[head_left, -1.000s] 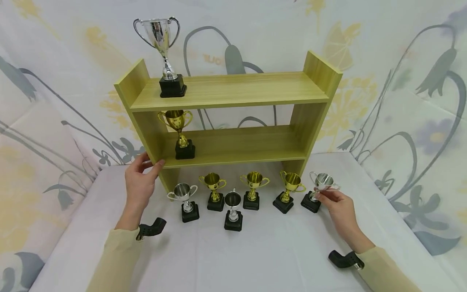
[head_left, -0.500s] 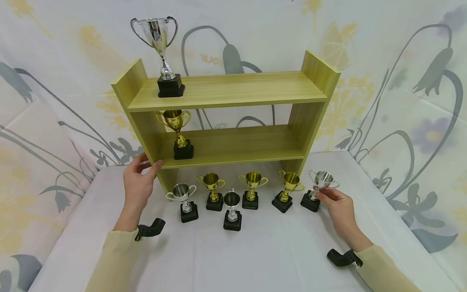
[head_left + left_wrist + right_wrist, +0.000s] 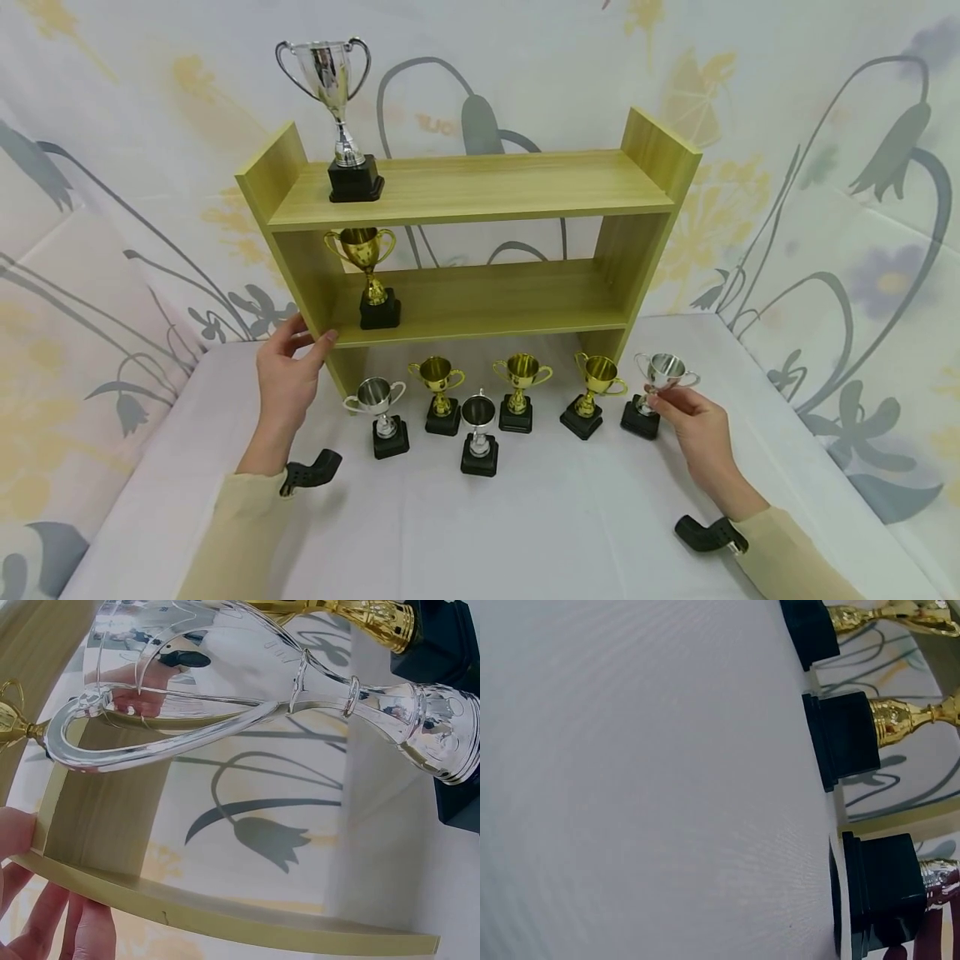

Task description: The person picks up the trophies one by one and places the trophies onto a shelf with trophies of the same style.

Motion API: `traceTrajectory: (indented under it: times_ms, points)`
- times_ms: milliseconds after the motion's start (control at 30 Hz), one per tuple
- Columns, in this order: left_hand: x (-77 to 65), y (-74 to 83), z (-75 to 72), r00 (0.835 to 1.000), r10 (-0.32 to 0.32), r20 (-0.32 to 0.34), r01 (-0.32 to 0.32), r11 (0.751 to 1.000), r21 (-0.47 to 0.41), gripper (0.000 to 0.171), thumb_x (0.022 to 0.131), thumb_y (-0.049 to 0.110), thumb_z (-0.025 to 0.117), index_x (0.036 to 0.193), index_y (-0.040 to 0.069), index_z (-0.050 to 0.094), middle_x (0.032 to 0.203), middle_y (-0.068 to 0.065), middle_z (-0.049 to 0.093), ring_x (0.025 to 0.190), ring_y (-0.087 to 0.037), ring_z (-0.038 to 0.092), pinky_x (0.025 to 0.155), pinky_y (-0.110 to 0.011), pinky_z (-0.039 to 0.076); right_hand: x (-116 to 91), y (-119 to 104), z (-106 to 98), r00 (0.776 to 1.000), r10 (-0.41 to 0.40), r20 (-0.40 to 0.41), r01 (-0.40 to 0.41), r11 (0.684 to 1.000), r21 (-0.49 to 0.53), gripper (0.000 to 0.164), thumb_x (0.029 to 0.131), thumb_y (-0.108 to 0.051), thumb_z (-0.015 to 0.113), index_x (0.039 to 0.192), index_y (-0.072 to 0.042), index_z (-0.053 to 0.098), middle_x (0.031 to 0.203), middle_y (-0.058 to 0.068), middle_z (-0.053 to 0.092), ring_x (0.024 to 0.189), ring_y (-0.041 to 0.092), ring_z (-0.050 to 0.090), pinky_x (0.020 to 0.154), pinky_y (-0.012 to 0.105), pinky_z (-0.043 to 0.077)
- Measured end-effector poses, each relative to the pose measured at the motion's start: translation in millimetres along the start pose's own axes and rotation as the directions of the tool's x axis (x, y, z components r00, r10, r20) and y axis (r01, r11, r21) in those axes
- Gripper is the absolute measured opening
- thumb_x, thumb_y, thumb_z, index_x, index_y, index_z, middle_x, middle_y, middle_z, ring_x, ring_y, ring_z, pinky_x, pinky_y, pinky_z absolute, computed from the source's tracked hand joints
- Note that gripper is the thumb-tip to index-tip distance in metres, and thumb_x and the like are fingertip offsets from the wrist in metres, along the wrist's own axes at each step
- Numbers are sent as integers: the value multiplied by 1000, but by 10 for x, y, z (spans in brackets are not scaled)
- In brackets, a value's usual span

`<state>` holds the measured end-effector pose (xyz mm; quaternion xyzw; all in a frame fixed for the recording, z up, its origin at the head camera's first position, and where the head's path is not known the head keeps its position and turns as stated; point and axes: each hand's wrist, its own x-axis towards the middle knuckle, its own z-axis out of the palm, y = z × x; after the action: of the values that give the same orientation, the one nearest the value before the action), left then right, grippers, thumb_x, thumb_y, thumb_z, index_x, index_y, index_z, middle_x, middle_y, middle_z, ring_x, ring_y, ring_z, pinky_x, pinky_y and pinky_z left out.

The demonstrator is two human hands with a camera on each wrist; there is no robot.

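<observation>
My left hand (image 3: 287, 379) grips the lower left side of the wooden shelf (image 3: 480, 302). In the left wrist view its fingers (image 3: 91, 930) wrap the panel's edge (image 3: 225, 919). With fingertips and thumb, my right hand (image 3: 699, 425) pinches the stem of a small silver trophy (image 3: 664, 372) at the right end of the row. Its black base (image 3: 889, 889) shows in the right wrist view, a thin light strip beside it; I cannot tell whether it touches the table. Just left stands a small gold trophy (image 3: 598, 373), turned at an angle.
A large silver trophy (image 3: 356, 179) stands on the top board's left end, and a gold trophy (image 3: 379, 308) below it on the middle board. Along the shelf's front are two gold trophies (image 3: 442, 408) and two silver trophies (image 3: 480, 454) on the white table (image 3: 465, 542).
The head view shifts slightly. My left hand stays on the shelf, and my right hand keeps its pinch on the small silver trophy, whose base sits very slightly farther right.
</observation>
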<state>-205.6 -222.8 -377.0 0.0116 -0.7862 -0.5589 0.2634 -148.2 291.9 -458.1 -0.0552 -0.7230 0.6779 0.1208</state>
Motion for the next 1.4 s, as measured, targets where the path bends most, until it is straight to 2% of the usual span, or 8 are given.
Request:
traceTrajectory:
  times_ms: [100,333,700,1033,1400]
  points:
    - [-2,8,7,1000,0,-5,0,1000,10,42,92,18,71,132,6,63,114,-7,62,101,-11,58,70,-15,49,0,-11,-10,1000,-11,-3,11,1000,24,19,91,-2,70,110,3,70,94,-9,75,88,-1,68,77,16,53]
    - [-14,21,12,1000,0,-6,0,1000,14,43,93,19,71,133,6,62,117,-10,62,101,-13,57,71,-15,49,2,-48,-40,999,-37,-2,37,998,41,17,93,1,66,108,-4,72,95,-10,75,89,-2,67,78,15,52]
    - [-35,27,7,1000,1,-10,-1,1000,9,43,94,19,70,134,6,62,118,-12,62,102,-12,55,72,-14,48,-6,-141,-65,997,-82,9,81,996,41,18,93,1,66,110,3,70,95,-8,75,89,0,68,78,14,52]
    - [-35,51,13,1000,4,-13,-4,1000,5,43,94,18,70,134,7,62,119,-12,62,100,-10,55,73,-14,47,-22,-228,-70,997,-77,7,77,997,32,18,92,1,67,109,-1,72,96,-8,75,88,-1,68,78,13,51]
    - [-55,47,62,999,-15,-32,15,1000,-10,42,94,16,68,135,7,61,119,-9,60,102,-11,52,75,-16,46,-35,-316,-99,995,-97,-15,98,995,35,17,93,1,66,109,1,71,95,-8,75,87,-1,68,78,13,51]
